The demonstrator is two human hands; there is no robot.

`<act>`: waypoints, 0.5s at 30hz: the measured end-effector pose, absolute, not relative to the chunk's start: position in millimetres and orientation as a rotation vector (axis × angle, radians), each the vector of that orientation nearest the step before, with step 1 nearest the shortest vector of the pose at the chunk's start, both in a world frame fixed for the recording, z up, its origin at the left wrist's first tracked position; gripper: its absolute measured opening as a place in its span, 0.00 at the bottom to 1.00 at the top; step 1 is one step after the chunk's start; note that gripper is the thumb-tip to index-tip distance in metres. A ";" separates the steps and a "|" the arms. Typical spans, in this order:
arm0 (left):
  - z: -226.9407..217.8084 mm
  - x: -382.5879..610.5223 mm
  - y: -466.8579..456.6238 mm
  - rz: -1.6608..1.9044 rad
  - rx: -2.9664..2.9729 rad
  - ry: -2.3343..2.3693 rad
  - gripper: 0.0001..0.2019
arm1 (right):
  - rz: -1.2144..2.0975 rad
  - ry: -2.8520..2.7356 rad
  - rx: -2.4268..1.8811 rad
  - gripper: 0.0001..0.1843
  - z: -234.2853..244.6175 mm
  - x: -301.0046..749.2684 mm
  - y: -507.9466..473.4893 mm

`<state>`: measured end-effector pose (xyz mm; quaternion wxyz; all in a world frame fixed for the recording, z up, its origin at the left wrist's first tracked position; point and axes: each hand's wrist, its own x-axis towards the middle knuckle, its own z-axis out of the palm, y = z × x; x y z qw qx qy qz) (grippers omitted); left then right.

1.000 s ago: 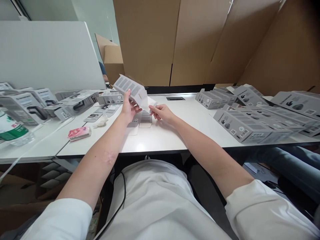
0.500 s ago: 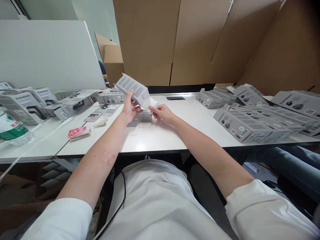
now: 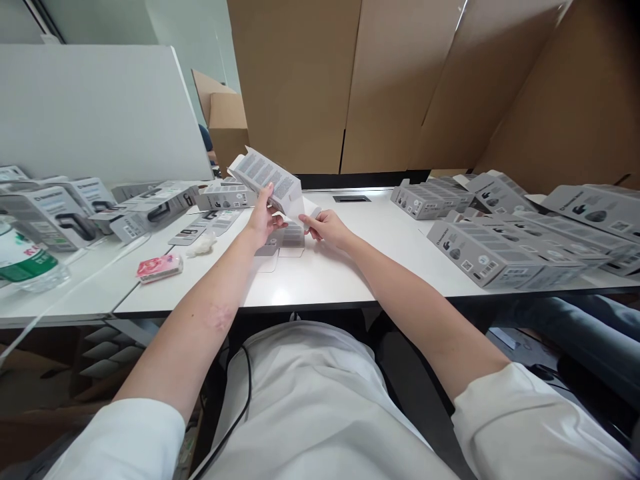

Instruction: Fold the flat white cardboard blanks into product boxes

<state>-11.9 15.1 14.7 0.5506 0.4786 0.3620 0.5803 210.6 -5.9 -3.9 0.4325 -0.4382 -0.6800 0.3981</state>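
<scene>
pale green wall [image 3: 190,33] at rear left | upright white panel [image 3: 95,113] | white table [image 3: 350,277], glossy, reflecting light

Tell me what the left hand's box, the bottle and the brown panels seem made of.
Box in the left hand: probably printed paperboard, fairly matte; thin edges and crisp folds suggest it.
Bottle: likely clear plastic, glossy; its base is see-through with highlights.
Brown panels: apparently cardboard, mostly dull; colour and straight creases suggest it.
</scene>
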 end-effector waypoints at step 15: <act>10.5 -8.4 14.4 1.469 1.299 0.986 0.26 | 0.922 -1.634 -1.096 0.43 -10.5 212.8 3.5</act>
